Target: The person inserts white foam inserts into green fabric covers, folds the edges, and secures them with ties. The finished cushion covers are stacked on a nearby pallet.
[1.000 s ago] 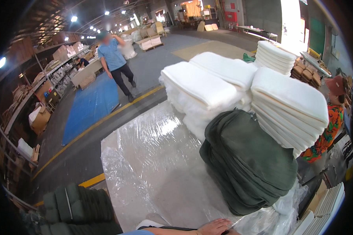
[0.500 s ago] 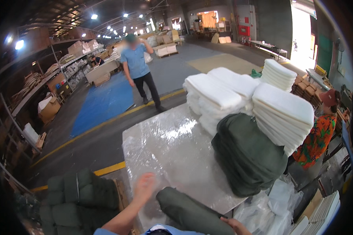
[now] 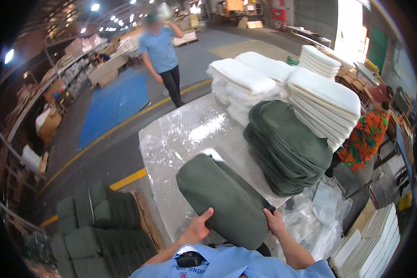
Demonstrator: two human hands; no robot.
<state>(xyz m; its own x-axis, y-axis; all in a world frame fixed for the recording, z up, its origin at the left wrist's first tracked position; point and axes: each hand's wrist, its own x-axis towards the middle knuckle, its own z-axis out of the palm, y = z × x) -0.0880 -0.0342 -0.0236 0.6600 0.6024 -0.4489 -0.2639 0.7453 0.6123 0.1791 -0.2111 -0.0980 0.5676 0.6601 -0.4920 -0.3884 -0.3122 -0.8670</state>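
Note:
A dark green fabric cushion cover (image 3: 220,197) lies slantwise over the near part of the plastic-wrapped table (image 3: 171,139). My left hand (image 3: 197,228) grips its left near edge, thumb on top. At its right near corner, my right hand (image 3: 275,222) is closed on the fabric's edge. A bit of white (image 3: 212,154) shows past the cover's far end; whether it is padding inside cannot be told. Right of the cover rises a stack of similar dark green covers (image 3: 287,143), apart from both hands.
White padding stacks (image 3: 324,95) and fluffy white pads (image 3: 245,76) fill the table's far right. Crumpled clear plastic (image 3: 317,213) lies at right, near white panels (image 3: 370,241). Green bundles (image 3: 97,222) stand at left. One person (image 3: 160,55) stands beyond the table, another (image 3: 366,139) at right.
My left hand has come back from over the table onto the green cover. The cover has moved farther onto the table, now held by both hands. The view has tilted down.

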